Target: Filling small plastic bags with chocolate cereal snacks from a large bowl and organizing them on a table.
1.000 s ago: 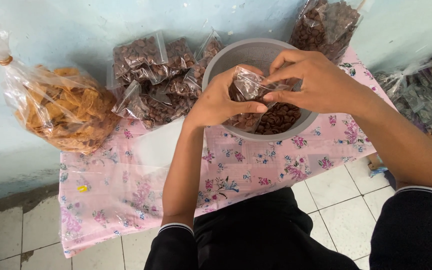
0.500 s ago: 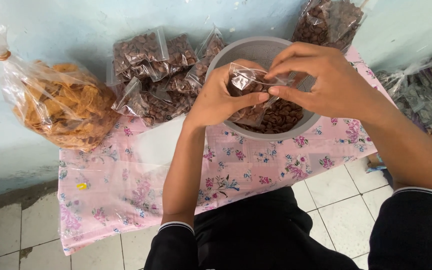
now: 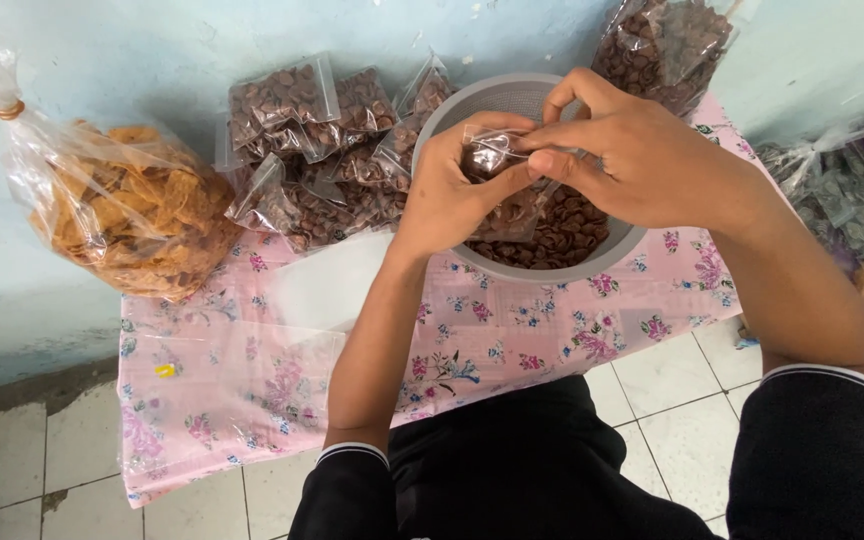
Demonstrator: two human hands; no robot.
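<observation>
Both my hands hold one small clear plastic bag [image 3: 497,160] partly filled with brown snack pieces, over a grey bowl [image 3: 472,100] of the same brown pieces. My left hand [image 3: 452,190] grips the bag from the left side. My right hand [image 3: 642,155] pinches the bag's top edge between thumb and fingers. The bowl stands on a low table covered with a pink flowered cloth [image 3: 252,400].
Several filled small bags of brown snacks [image 3: 312,150] lie piled left of the bowl. A big clear bag of orange chips [image 3: 122,210] sits at the left. A large bag of brown pieces [image 3: 667,45] leans behind the bowl. More bags [image 3: 852,190] are at the right. White tiled floor below.
Both hands have lifted the small bag slightly and brought its top together; my right fingers now pinch along its upper edge.
</observation>
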